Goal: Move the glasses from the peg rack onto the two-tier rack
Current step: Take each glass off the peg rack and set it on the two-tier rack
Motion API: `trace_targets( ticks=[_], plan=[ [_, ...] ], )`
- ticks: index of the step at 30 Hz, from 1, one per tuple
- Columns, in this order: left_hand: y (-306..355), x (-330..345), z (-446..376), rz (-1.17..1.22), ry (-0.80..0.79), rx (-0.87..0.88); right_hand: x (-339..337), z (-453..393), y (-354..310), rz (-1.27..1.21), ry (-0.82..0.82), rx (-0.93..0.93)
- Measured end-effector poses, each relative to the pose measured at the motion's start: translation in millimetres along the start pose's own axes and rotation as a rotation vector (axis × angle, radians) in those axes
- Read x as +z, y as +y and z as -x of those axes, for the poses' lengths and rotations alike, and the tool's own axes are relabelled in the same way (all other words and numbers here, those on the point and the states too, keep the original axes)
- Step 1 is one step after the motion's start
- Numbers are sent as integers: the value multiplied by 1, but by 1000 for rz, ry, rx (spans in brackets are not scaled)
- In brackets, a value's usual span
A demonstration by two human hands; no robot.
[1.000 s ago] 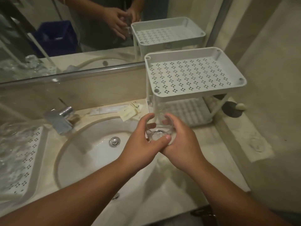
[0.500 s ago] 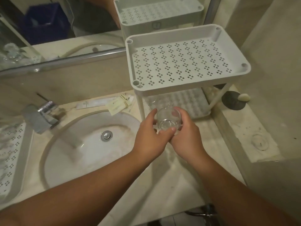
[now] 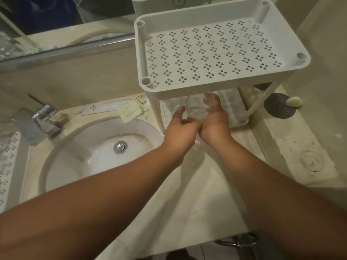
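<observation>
— Lower left of the frame: a round white sink (image 3: 78,156), chrome drain plug (image 3: 120,146) near the middle of the basin.

— And above it, at the left edge?

— A chrome tap (image 3: 44,120), blurred, spout angled toward the basin.

— Behind the basin rim?

— A long white sachet (image 3: 105,107) lying flat, with a pale folded packet (image 3: 132,112) just beside it, gold stripes on one end.

— Right side?

— A dark round dish (image 3: 277,107) on the pale stone counter (image 3: 206,194), a small cream soap (image 3: 294,101) resting at its upper right edge.

— Top left?

— Mirror (image 3: 56,19) over a metal ledge (image 3: 75,47); reflections too dim to read.

— Bottom edge?

— A metal ring (image 3: 237,241) below the counter's front.
</observation>
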State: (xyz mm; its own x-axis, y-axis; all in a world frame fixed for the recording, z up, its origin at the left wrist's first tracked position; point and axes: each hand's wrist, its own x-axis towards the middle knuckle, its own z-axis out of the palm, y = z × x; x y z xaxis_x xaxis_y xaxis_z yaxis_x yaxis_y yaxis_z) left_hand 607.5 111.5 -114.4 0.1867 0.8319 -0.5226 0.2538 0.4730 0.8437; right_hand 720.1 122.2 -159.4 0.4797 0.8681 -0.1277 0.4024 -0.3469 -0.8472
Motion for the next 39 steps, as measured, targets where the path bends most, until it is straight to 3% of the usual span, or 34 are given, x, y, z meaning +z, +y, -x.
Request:
trace_targets(
  ticks=[7,13,30,39],
  plan=[
    [12,2,-19,-11,-39,-59,10,-33,2,105,-50,82],
    [19,4,-32,9,-45,-123,18,-48,7,288,-76,42],
    [6,13,-53,60,-50,-174,31,-54,23,127,-45,73],
    [4,10,-60,116,-53,-158,37,-68,28,345,-3,-35]
  ],
)
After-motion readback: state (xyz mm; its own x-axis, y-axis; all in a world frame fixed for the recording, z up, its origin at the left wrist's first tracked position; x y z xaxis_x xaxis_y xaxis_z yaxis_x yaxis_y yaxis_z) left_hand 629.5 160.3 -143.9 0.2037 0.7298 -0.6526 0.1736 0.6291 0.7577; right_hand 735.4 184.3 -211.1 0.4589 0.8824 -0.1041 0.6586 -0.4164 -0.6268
